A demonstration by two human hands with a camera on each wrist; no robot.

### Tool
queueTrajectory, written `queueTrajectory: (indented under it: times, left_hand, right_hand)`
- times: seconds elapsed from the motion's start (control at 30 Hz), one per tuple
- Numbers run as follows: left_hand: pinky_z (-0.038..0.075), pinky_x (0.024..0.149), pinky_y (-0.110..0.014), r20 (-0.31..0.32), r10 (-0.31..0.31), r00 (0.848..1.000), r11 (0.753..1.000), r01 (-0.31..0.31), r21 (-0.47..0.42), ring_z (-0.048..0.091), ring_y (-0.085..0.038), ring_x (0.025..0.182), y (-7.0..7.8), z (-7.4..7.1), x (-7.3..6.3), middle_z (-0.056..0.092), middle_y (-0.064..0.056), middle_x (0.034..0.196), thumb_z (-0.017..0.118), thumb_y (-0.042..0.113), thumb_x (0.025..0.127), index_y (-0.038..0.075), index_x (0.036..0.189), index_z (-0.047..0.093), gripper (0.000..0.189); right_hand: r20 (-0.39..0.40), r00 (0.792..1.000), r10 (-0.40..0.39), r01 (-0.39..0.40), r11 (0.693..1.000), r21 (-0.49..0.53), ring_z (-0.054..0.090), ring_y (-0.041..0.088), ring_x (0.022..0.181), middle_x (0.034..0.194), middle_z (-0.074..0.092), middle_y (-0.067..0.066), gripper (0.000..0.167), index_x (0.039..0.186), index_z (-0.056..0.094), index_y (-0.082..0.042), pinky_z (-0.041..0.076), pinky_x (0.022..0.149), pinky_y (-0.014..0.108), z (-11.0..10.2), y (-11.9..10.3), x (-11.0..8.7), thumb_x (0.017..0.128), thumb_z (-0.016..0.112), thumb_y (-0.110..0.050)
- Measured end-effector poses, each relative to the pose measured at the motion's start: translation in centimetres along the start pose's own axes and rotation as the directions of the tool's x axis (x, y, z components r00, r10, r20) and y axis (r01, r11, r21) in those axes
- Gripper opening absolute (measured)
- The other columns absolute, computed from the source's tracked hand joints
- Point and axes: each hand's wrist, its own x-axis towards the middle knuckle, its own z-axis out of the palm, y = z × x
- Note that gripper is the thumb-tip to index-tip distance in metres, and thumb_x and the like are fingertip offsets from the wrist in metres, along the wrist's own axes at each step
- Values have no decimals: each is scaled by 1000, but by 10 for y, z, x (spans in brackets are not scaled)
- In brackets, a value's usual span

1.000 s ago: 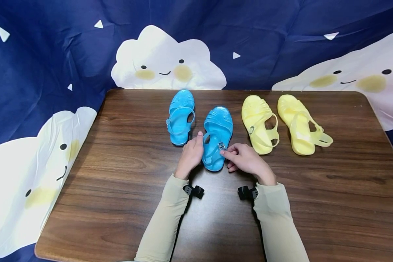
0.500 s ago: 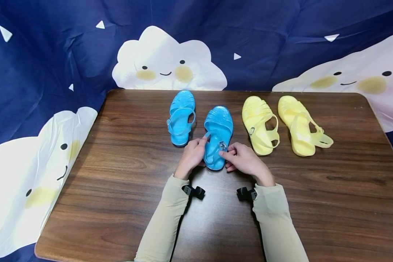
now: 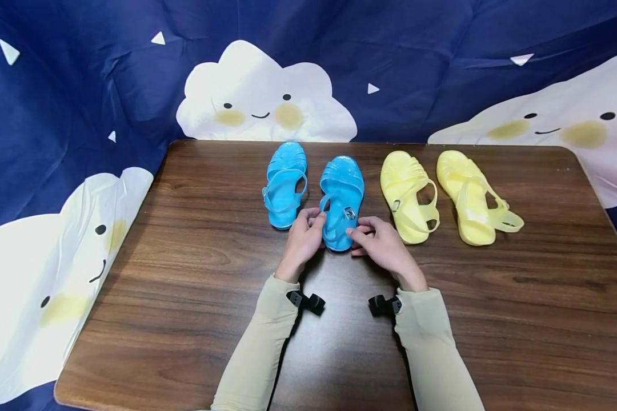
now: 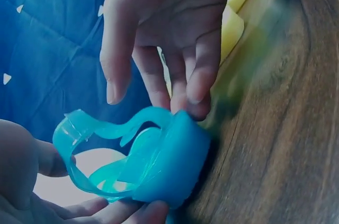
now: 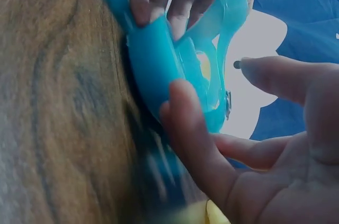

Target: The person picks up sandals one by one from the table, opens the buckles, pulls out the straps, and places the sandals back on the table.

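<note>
free tabletop [image 3: 200, 245] at left, narrow gap between blue sandals [image 3: 342, 174], yellow sandals [image 3: 401, 168] blocking at right

blue jelly sandals [image 3: 342, 174]: glossy plastic | buckle [image 3: 349, 213]: shiny, metallic | yellow jelly sandals [image 3: 402, 171]: plastic | tabletop [image 3: 185, 240]: satin woodgrain | backdrop [image 3: 401, 45]: creased cloth

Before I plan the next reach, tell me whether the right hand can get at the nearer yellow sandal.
Probably yes: the nearer yellow sandal lies close by the right hand, and the head view shows nothing between them. The hand would first have to leave the blue sandal it touches.
</note>
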Motion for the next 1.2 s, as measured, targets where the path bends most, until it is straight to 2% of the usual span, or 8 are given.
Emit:
queueTrajectory:
  times: [0.23, 0.4, 0.6, 0.77, 0.97, 1.1, 1.2]
  left_hand:
    - [56, 73, -34, -44, 13, 999, 997, -16, -73, 59, -18, 85, 0, 5, 1, 62, -12, 115, 50, 29, 100, 6, 129, 53, 37]
    - [55, 79, -32, -71, 26, 997, 993, -34, -111, 59, -19, 96, 1, 7, 1, 60, -13, 119, 51, 27, 100, 5, 129, 54, 37]
    - [52, 90, -35, -74, 41, 996, 990, -51, -133, 60, -22, 111, 2, 9, 0, 59, -15, 127, 50, 26, 100, 4, 135, 51, 41]
    - [46, 101, -37, -56, 45, 997, 991, -52, -122, 55, -23, 123, 4, 9, -1, 54, -16, 135, 50, 28, 100, 5, 140, 46, 46]
    - [43, 106, -37, -41, 44, 998, 990, -49, -131, 52, -25, 128, 4, 9, -1, 50, -18, 140, 50, 27, 101, 4, 143, 42, 49]
    - [43, 106, -37, -39, 47, 998, 992, -52, -119, 52, -25, 129, 4, 9, -1, 50, -18, 140, 49, 27, 101, 3, 143, 41, 49]
    - [44, 104, -37, -44, 67, 997, 996, -69, -58, 55, -26, 125, 5, 8, -2, 50, -18, 138, 51, 27, 100, 3, 143, 42, 50]
  right_hand:
    - [-32, 999, -29, 31, 996, 79, 68, 31, 98, 133, 51, 26, 58, 139, 38, 10, 57, 81, 35, -1, 1, 3, 95, 60, -22]
    - [-38, 998, -40, 43, 997, 60, 65, 33, 109, 139, 51, 21, 58, 140, 40, 6, 55, 88, 34, -1, 0, 2, 95, 60, -23]
    - [-53, 996, -75, 77, 997, 26, 62, 29, 115, 135, 56, 20, 55, 140, 42, 3, 49, 81, 18, 2, -2, 0, 94, 60, -21]
    - [-51, 992, -112, 114, 993, 38, 59, 28, 120, 129, 60, 22, 54, 140, 41, 4, 48, 82, 14, 4, -1, 0, 93, 59, -15]
    - [-41, 992, -121, 122, 992, 24, 57, 28, 122, 129, 60, 22, 55, 141, 41, 2, 48, 86, 17, 4, -1, 0, 93, 59, -16]
    - [-47, 991, -123, 124, 992, 10, 56, 28, 123, 133, 57, 21, 54, 141, 41, 2, 49, 94, 29, 5, -1, 0, 94, 59, -17]
    - [-80, 987, -138, 139, 990, 5, 55, 30, 125, 137, 54, 21, 52, 140, 43, 3, 48, 98, 40, 5, -2, 0, 94, 60, -17]
